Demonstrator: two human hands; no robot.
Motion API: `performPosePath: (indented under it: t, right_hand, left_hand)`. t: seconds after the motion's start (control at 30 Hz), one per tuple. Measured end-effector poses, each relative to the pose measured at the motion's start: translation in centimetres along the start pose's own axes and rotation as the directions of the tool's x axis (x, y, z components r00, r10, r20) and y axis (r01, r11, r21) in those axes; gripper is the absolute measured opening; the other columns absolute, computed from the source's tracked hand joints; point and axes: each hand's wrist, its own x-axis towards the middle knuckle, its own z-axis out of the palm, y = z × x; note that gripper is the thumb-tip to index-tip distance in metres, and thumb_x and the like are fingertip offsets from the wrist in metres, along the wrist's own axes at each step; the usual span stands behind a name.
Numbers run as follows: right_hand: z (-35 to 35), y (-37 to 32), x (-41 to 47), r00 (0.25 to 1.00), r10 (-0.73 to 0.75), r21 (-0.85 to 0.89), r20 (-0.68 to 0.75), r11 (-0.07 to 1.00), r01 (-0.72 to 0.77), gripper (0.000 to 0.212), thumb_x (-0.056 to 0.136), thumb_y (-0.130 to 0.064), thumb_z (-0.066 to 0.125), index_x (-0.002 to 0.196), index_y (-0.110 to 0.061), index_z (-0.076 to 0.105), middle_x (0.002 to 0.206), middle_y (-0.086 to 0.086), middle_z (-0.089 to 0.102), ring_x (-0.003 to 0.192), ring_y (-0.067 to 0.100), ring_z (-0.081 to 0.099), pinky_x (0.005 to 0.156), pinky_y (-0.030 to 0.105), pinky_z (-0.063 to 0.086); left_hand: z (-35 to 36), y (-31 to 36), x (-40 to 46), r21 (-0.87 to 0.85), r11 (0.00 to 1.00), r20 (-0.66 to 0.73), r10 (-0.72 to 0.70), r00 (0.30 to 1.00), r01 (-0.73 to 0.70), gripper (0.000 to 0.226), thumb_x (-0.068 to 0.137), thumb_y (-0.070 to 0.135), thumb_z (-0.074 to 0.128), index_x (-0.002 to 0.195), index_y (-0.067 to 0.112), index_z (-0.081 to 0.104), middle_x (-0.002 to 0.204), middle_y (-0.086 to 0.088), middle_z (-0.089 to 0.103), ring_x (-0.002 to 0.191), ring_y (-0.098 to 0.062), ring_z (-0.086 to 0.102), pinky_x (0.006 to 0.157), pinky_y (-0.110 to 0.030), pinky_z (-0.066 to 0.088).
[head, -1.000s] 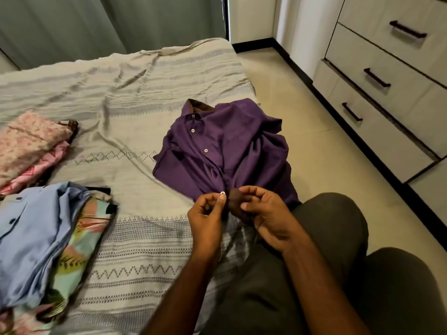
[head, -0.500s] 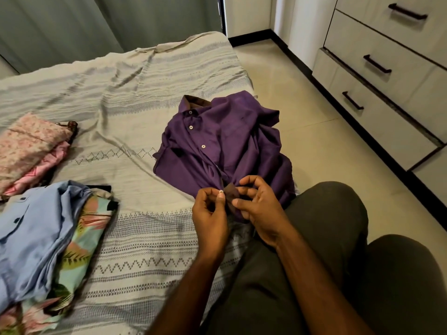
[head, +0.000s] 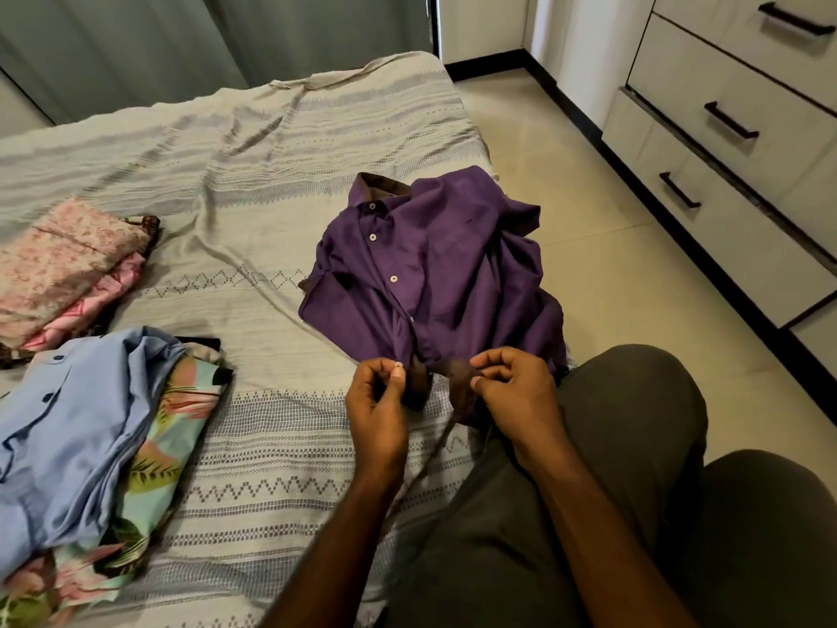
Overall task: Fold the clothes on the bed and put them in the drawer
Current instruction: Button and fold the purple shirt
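At the left edge of the frame lie a folded pink floral cloth (head: 54, 265) and, below it, a crumpled light-blue button shirt (head: 68, 428) on a tropical-print garment (head: 172, 428). On the striped grey bedspread (head: 253, 174) at centre, the purple button-front shirt (head: 435, 274) runs collar-away, hem toward the person. The left hand (head: 378, 410) pinches a white button; the right hand (head: 512, 396) pinches the opposite placket edge. White drawers (head: 733, 174) stand at right.
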Motion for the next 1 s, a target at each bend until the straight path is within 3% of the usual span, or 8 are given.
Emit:
performPosePath:
  t: [0.2,0.4,0.5,0.63,0.7,0.77,0.83,1.0]
  right_hand:
    - [-0.9,-0.2,0.5,0.984,0.133,0.161,0.114,0.975,-0.151,0.017,0.083,-0.003,0.078,0.095,-0.013,0.072,0.081,0.009,0.075,0.084,0.026,0.074,0.085,0.042,0.061]
    - [-3.1,-0.9,0.9,1.0,-0.009,-0.282,0.012,0.959,0.012,0.025,0.077,-0.014,0.085,0.096,-0.023,0.074,0.073,-0.007,0.073,0.075,0.01,0.071,0.083,0.038,0.06]
    - [-4.5,-1.4,0.9,0.996,-0.084,-0.351,0.011,0.933,0.082,0.02,0.076,-0.011,0.083,0.082,-0.028,0.076,0.069,-0.011,0.071,0.069,0.005,0.068,0.075,0.032,0.06]
    - [-5.0,-1.6,0.6,0.987,-0.148,-0.458,0.065,0.874,0.162,0.028,0.073,-0.006,0.075,0.069,-0.033,0.068,0.068,-0.016,0.064,0.067,0.001,0.061,0.061,0.014,0.044]
    - [-4.8,-2.4,0.3,0.981,-0.121,-0.65,0.152,0.736,0.191,0.021,0.074,-0.023,0.078,0.083,-0.038,0.066,0.093,-0.012,0.063,0.095,0.011,0.062,0.08,0.028,0.05]
    - [-3.8,-3.3,0.3,0.976,-0.068,-0.84,0.205,0.5,0.211,0.044,0.074,-0.053,0.078,0.111,-0.039,0.06,0.124,-0.003,0.05,0.122,0.023,0.047,0.101,0.046,0.042]
    - [-1.6,-4.1,0.6,0.965,-0.101,-0.847,0.242,0.464,0.261,0.065,0.072,-0.066,0.075,0.124,-0.033,0.053,0.134,-0.001,0.045,0.128,0.026,0.042,0.105,0.049,0.037]
    - [4.8,-3.4,1.8,0.929,-0.206,-0.838,0.308,0.403,0.367,0.069,0.079,-0.062,0.072,0.13,-0.023,0.048,0.134,0.002,0.053,0.127,0.026,0.048,0.101,0.053,0.037]
  left_hand:
    - [-2.2,0.6,0.3,-0.171,0.984,-0.008,-0.055,0.998,0.053,0.019,0.09,0.002,0.055,0.077,0.016,0.054,0.071,0.009,0.049,0.07,-0.008,0.041,0.067,-0.028,0.035]
    - [-3.4,0.7,1.3,-0.203,0.978,-0.053,-0.05,0.997,0.038,0.009,0.084,0.016,0.058,0.077,0.021,0.059,0.075,0.003,0.05,0.074,-0.015,0.041,0.066,-0.031,0.034]
    - [-3.7,0.7,1.7,-0.214,0.975,-0.05,-0.068,0.996,0.056,0.015,0.086,0.016,0.059,0.075,0.026,0.063,0.078,0.001,0.051,0.079,-0.02,0.042,0.068,-0.032,0.036]
    - [-3.5,1.0,1.5,-0.202,0.978,-0.053,-0.069,0.996,0.057,0.025,0.097,0.0,0.052,0.079,0.017,0.054,0.069,0.007,0.052,0.066,-0.007,0.046,0.058,-0.021,0.039]
    - [-3.4,1.0,1.3,-0.176,0.983,-0.049,-0.053,0.997,0.043,0.026,0.098,-0.003,0.05,0.08,0.015,0.054,0.07,0.003,0.05,0.066,-0.007,0.044,0.058,-0.021,0.038]
    - [-3.3,1.0,1.1,-0.146,0.989,-0.044,-0.045,0.998,0.038,0.024,0.097,-0.003,0.052,0.08,0.014,0.054,0.075,-0.008,0.044,0.068,-0.012,0.039,0.059,-0.024,0.034]
    - [-3.1,0.8,0.8,-0.136,0.99,-0.043,-0.056,0.997,0.05,0.023,0.097,-0.003,0.053,0.081,0.014,0.055,0.074,-0.008,0.042,0.065,-0.01,0.038,0.058,-0.022,0.034]
    - [-2.8,0.8,0.4,-0.112,0.993,-0.019,-0.037,0.999,0.034,0.02,0.096,-0.003,0.056,0.082,0.011,0.058,0.071,-0.005,0.045,0.062,-0.005,0.04,0.056,-0.016,0.036]
